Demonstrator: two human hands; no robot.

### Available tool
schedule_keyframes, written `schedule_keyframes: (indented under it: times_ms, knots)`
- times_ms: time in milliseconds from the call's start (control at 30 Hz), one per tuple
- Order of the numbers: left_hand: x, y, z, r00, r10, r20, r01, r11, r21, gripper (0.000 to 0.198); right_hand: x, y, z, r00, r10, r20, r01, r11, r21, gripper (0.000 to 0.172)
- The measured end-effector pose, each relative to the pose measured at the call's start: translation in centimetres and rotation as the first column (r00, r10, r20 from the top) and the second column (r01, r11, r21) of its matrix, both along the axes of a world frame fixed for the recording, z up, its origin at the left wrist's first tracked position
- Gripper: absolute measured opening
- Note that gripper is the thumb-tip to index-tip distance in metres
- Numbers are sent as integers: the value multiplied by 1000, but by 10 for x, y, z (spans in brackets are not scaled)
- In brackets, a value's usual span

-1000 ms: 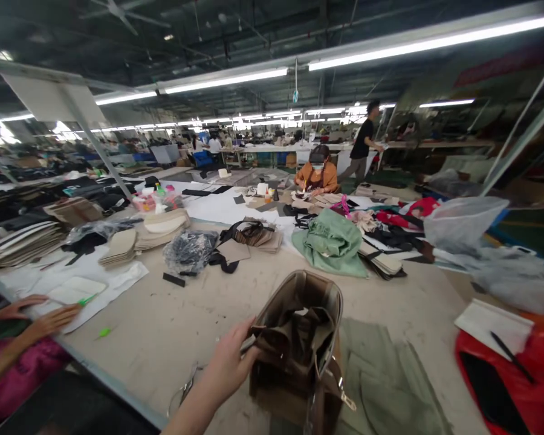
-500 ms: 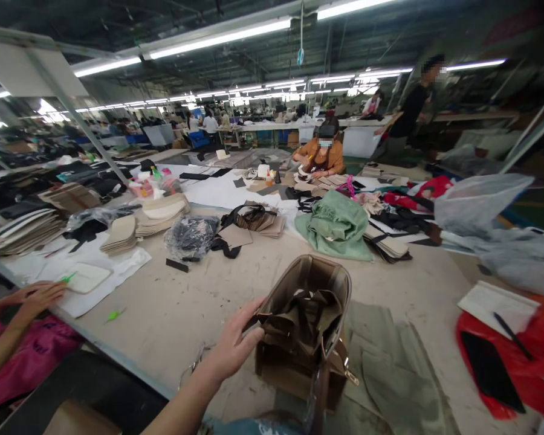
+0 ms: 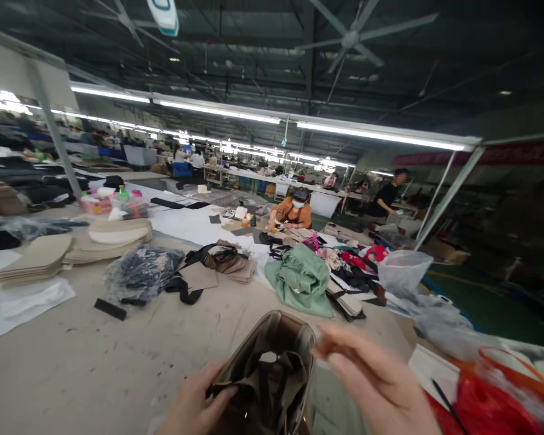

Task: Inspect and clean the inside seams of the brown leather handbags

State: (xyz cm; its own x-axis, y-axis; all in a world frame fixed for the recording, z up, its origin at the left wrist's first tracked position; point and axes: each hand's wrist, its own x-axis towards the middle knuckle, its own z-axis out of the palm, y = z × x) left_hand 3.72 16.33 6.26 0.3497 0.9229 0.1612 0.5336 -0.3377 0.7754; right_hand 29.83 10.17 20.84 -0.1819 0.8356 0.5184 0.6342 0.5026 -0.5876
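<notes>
An open brown bag (image 3: 272,368) stands on the worktable (image 3: 95,368) right in front of me, its lining crumpled inside. My left hand (image 3: 194,405) grips the bag's left rim, with fingers curled over the edge. My right hand (image 3: 372,380) hovers at the bag's right rim, fingers pointing left towards it. It is smeared by motion, so its grip is unclear.
Beyond the bag lie a green fabric bundle (image 3: 301,278), a black plastic-wrapped bundle (image 3: 140,275), brown pieces with black straps (image 3: 217,260) and stacked beige pieces (image 3: 40,257). A clear plastic bag (image 3: 401,272) and red material (image 3: 480,405) sit right. A seated person in orange (image 3: 294,211) works across the table.
The view has tilted up and swung, dropping the pink-sleeved person at left out of sight. My right hand has come into view beside the bag. My left hand stays on its rim.
</notes>
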Motion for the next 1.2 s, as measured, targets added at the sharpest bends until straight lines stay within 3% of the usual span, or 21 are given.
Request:
schedule_keyframes:
  times_ms: [133, 267, 467, 633, 867, 1200]
  knots:
    - [5, -9, 19, 998, -6, 64, 8, 999, -31, 35, -36, 32, -33, 920, 281, 272, -209, 941, -265, 32]
    - [7, -9, 23, 999, -1, 46, 3, 999, -38, 31, -59, 44, -61, 819, 310, 484, -134, 922, -363, 21]
    - [6, -12, 21, 998, 11, 66, -9, 999, -30, 31, -70, 55, -70, 709, 295, 640, -56, 929, -366, 14]
    - [6, -9, 16, 996, 28, 86, -26, 999, -19, 31, -63, 66, -80, 772, 217, 598, 0, 940, -341, 24]
    - [7, -5, 17, 996, 43, 80, -38, 997, -65, 27, -47, 89, -93, 892, 206, 403, -75, 946, -317, 17]
    - [5, 3, 10, 988, 152, 40, -145, 980, -137, 32, -52, 113, -89, 823, 167, 542, -21, 964, -265, 20]
